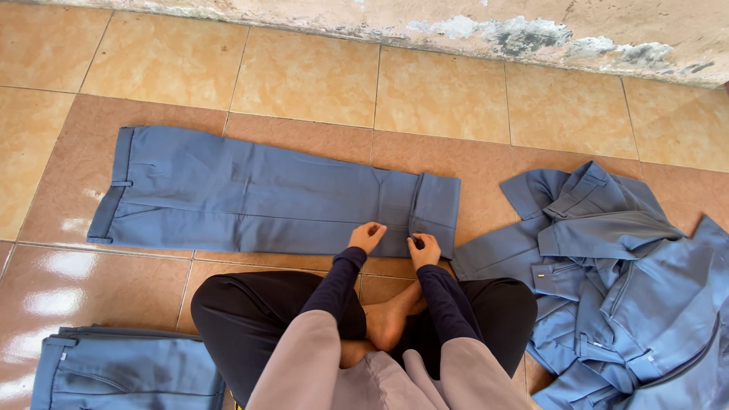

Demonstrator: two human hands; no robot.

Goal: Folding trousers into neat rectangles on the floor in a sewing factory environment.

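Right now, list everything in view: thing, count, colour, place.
trousers laid flat: one, blue-grey, centre of floor, leg end folded over at right
pile of garments: one heap, blue-grey, right side, loosely crumpled
folded garment: one, blue-grey, bottom left corner
floor tiles: many, tan and brown, glossy
wall base: one, pale, paint peeling, top edge
crossed legs: two, black trousers, feet bare, bottom centre
left hand: one, on the trousers' near edge
right hand: one, pinching the near edge by the folded leg end
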